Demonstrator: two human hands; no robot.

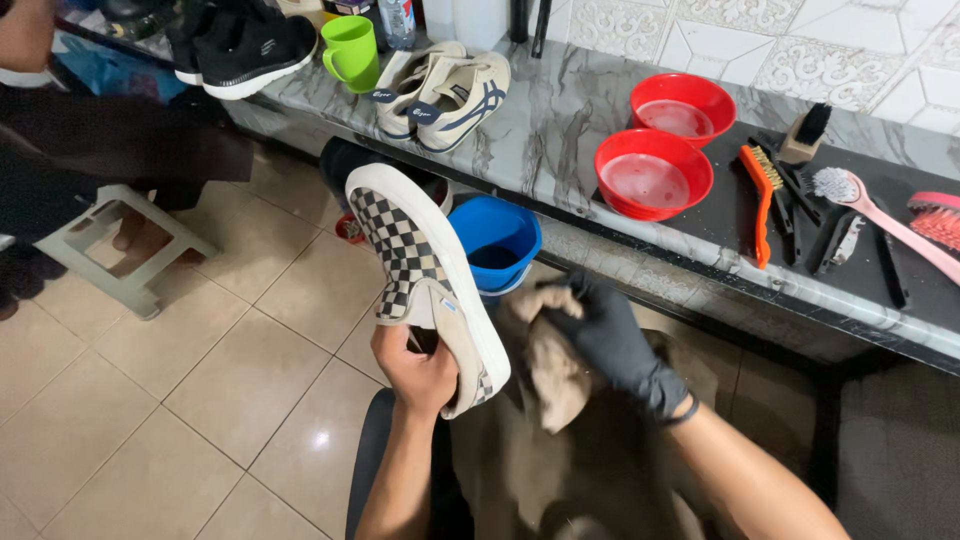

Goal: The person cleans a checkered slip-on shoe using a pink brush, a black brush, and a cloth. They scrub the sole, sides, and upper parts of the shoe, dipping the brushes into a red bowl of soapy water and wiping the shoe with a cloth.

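My bare left hand grips the heel end of the black-and-white checkered canvas slip-on shoe, whose long axis runs from that hand up and far-left, white sole toward the right. Just beside it on the right, my black-gloved right hand bunches a crumpled tan cloth, near the sole's edge.

The left hand has its fingers tucked inside the checked shoe, so they can't be seen. The shoe hides part of the blue bucket at 3 o'clock from it. The right hand in a black glove covers part of the brown cloth. At 3 o'clock, the picture's edge cuts off a pink brush. At 9 o'clock, another person is mostly out of the picture. At 12 o'clock, the bottle loses its top.
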